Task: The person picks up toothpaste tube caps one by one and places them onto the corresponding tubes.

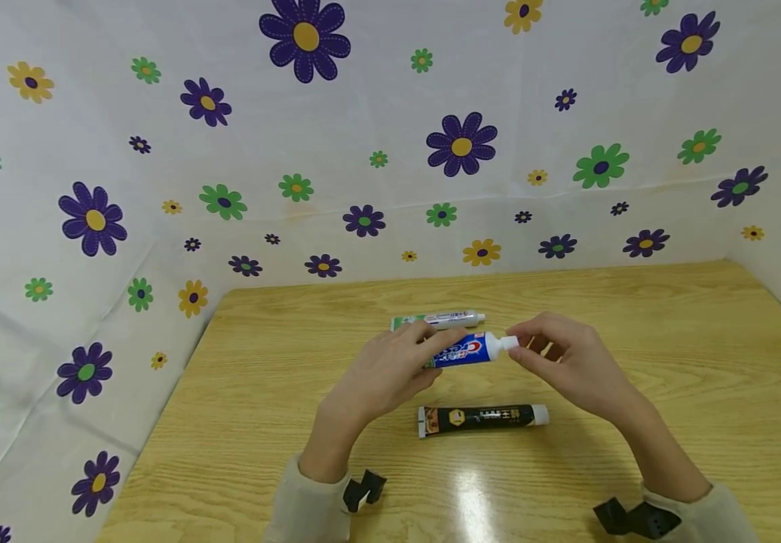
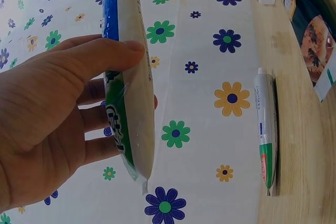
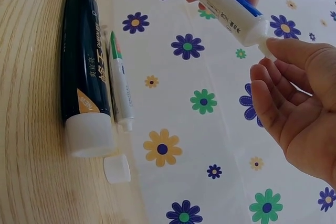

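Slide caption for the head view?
Left hand holds a blue Crest toothpaste tube; right hand pinches its white cap above a wood-grain table.

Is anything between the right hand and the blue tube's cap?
Nothing visible: the right hand already pinches the cap, while the left hand holds the blue tube. The black tube lies on the table, out of the way.

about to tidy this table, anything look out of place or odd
Yes: a loose white cap lies on the table near the capped end of the black tube. The green-and-white tube shows a narrow, bare nozzle, so the cap is probably its own. I see no spill.
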Tool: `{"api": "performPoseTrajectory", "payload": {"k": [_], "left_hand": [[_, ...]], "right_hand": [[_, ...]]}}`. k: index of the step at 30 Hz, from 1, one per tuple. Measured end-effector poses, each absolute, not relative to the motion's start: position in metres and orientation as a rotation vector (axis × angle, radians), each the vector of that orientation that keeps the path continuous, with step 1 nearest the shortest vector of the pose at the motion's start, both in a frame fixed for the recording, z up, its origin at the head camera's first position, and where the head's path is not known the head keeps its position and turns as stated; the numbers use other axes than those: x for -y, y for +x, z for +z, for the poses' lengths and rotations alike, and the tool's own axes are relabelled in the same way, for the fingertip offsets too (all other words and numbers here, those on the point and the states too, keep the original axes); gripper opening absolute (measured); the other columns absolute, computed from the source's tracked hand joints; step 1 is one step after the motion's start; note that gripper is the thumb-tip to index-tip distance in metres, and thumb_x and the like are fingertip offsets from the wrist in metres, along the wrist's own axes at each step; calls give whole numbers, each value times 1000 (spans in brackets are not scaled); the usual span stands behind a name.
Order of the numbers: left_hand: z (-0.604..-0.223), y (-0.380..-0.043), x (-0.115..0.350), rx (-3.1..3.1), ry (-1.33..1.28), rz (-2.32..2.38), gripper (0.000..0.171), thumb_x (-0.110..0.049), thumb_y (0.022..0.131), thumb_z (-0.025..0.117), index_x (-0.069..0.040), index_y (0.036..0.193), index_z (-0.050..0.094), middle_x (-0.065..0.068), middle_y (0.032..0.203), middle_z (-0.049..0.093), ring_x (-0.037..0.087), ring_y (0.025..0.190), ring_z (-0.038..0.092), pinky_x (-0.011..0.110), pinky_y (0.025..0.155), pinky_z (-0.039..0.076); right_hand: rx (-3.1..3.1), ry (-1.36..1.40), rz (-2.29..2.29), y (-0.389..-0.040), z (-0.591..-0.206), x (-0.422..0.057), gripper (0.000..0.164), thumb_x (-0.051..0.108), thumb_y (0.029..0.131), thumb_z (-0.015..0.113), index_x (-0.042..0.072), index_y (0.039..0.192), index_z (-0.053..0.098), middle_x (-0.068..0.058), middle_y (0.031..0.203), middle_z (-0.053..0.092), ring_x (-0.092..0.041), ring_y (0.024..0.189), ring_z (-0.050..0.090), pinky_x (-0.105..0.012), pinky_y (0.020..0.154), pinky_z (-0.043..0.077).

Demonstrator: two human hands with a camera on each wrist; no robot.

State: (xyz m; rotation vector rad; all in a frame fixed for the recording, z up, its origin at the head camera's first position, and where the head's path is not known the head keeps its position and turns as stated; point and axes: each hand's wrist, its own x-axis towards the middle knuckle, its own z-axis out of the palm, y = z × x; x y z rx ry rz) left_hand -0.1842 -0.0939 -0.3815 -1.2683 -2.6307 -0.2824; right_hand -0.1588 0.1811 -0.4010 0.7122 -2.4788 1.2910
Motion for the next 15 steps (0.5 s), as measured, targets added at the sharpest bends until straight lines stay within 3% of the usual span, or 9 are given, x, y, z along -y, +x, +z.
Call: {"api": "performPoseTrajectory", "payload": {"k": [15], "left_hand": [[-380,-182,93,2651,-1246,-272,58,-21,92,73,-27,145,49,4,120,63,19,97,63,36,76,56]], "right_hand": [[2485,710,1298,-159,-403,-179,13,4,92,70,10,103,72,8,85,63,-9,72,56,-26,59,52]]}}
